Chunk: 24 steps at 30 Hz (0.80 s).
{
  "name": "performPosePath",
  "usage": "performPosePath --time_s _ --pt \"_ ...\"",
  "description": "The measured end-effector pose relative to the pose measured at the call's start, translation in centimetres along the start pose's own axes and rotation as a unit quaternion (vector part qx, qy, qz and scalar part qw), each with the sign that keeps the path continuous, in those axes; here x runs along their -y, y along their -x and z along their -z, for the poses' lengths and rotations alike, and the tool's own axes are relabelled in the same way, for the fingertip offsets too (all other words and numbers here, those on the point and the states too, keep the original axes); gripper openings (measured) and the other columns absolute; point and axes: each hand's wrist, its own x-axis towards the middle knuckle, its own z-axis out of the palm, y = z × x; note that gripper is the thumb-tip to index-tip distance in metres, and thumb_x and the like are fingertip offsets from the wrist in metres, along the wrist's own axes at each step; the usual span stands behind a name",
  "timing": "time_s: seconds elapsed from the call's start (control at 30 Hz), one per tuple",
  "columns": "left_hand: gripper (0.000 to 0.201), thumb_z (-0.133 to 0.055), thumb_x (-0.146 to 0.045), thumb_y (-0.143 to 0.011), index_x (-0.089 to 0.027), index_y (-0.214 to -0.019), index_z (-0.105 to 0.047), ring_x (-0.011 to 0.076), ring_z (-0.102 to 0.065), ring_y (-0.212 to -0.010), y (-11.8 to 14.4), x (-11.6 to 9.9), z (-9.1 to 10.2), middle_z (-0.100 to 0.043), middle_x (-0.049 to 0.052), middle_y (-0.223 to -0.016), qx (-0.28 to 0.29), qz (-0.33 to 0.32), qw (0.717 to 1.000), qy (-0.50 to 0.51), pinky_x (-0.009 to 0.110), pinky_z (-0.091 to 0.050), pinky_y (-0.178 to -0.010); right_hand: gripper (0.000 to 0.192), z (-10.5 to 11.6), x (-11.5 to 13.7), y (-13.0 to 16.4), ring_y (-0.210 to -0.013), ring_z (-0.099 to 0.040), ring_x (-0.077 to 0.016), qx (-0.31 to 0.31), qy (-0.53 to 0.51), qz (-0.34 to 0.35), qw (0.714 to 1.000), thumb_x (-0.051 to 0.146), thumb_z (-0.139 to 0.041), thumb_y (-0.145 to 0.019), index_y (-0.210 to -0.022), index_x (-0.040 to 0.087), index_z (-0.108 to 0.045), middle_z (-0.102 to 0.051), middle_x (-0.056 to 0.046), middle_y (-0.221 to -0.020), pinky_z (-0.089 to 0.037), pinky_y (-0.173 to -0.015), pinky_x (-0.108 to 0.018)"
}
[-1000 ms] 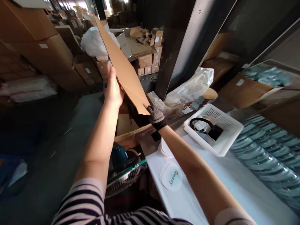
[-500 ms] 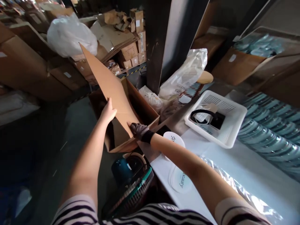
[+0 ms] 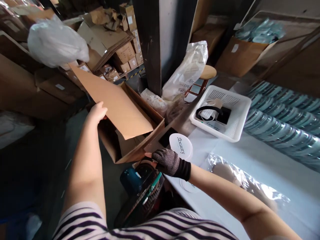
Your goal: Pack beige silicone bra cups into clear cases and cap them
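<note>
My bare left hand [image 3: 97, 112] is closed on the left edge of a flat brown cardboard sheet [image 3: 115, 103]. The sheet lies slanted over an open cardboard box [image 3: 155, 133], its near end above the opening and its far corner sticking out beyond the box. My right hand [image 3: 167, 161], in a dark dotted glove with bare fingertips, is off the sheet. It hovers by the near right corner of the box; its bare fingertips are slightly apart with nothing visible between them. Whether they touch the box rim, I cannot tell.
A fan [image 3: 140, 186] stands below the box. On the white table [image 3: 272, 166] are round labelled pieces [image 3: 181, 146], a clear plastic sleeve [image 3: 250, 183], a white basket [image 3: 237, 128] with cables, and rows of glassy, plastic-wrapped items [image 3: 280, 130]. A pillar [image 3: 150, 43] rises behind.
My right hand has let go of the cardboard sheet and drawn back toward the table edge. The sheet now lies flatter over the box, still in my left hand. The camera view has shifted right.
</note>
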Motion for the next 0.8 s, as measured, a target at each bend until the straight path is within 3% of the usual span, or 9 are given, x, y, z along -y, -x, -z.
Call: performPosePath --time_s 0.07,0.13,0.27,0.37,0.53,0.67,0.8 --pt "0.068 -0.052 -0.019 -0.078 -0.011 -0.145 -0.047 0.0305 -0.071 -0.065 -0.8 -0.8 0.1 -0.073 0.017 -0.095 0.011 0.000 1.000 0.001 0.035 -0.054 -0.050 0.043 0.1 0.2 1.0 -0.086 -0.070 -0.0187 0.001 -0.007 -0.024 1.000 0.033 -0.046 -0.099 -0.139 0.019 -0.055 -0.074 -0.009 -0.098 -0.054 -0.075 -0.030" --pt "0.075 -0.052 -0.018 -0.079 -0.012 -0.152 -0.038 0.0282 -0.070 -0.061 -1.3 -1.7 -0.3 -0.073 0.018 -0.102 0.000 -0.014 1.000 0.001 0.035 -0.053 -0.050 0.040 0.2 0.3 1.8 -0.090 -0.070 -0.0183 0.006 -0.013 -0.046 0.999 0.034 -0.048 -0.099 -0.136 0.021 -0.059 -0.075 -0.009 -0.101 -0.054 -0.077 -0.029" --pt "0.076 -0.053 -0.018 -0.079 -0.018 -0.153 -0.037 0.0250 -0.071 -0.062 -1.5 -2.3 -3.3 -0.062 0.022 -0.134 0.011 -0.027 1.000 -0.002 0.037 -0.057 -0.061 0.034 0.2 0.6 3.3 -0.095 -0.070 -0.0184 0.022 -0.001 -0.104 0.994 0.035 -0.050 -0.099 -0.125 0.021 -0.067 -0.075 -0.010 -0.104 -0.054 -0.081 -0.028" --pt "0.070 -0.052 -0.019 -0.082 -0.020 -0.151 -0.042 0.0243 -0.072 -0.068 -1.5 -1.7 -5.7 -0.057 0.021 -0.141 0.021 -0.004 0.999 0.026 0.037 -0.058 -0.067 0.031 0.1 0.7 4.6 -0.094 -0.070 -0.0188 0.047 0.008 -0.152 0.987 0.034 -0.051 -0.097 -0.116 0.021 -0.071 -0.075 -0.010 -0.101 -0.054 -0.082 -0.029" --pt "0.060 -0.050 -0.018 -0.085 -0.020 -0.145 -0.050 0.0230 -0.073 -0.067 -2.2 -0.8 -6.7 -0.065 0.019 -0.130 0.000 -0.028 1.000 0.009 0.039 -0.057 -0.080 0.033 -0.2 0.5 7.8 -0.100 -0.070 -0.0200 0.050 0.005 -0.231 0.972 0.029 -0.054 -0.093 -0.122 0.024 -0.070 -0.075 -0.009 -0.110 -0.055 -0.086 -0.031" --pt "0.061 -0.050 -0.018 -0.085 -0.021 -0.146 -0.049 0.0209 -0.071 -0.065 -2.3 -1.6 -6.6 -0.065 0.017 -0.130 -0.005 -0.031 0.999 0.015 0.035 -0.058 -0.072 0.034 -0.7 0.5 10.2 -0.104 -0.070 -0.0221 0.014 0.002 -0.285 0.958 0.029 -0.054 -0.092 -0.122 0.027 -0.071 -0.074 -0.007 -0.115 -0.056 -0.088 -0.034" --pt "0.049 -0.052 -0.018 -0.083 -0.019 -0.131 -0.062 0.0246 -0.072 -0.087 -2.1 -2.0 -6.4 -0.074 0.010 -0.102 -0.016 -0.042 0.998 -0.041 0.036 -0.056 -0.088 0.034 -1.5 0.7 11.7 -0.102 -0.071 -0.0226 -0.013 0.000 -0.289 0.957 0.028 -0.055 -0.092 -0.122 0.026 -0.071 -0.075 -0.008 -0.113 -0.056 -0.089 -0.035"
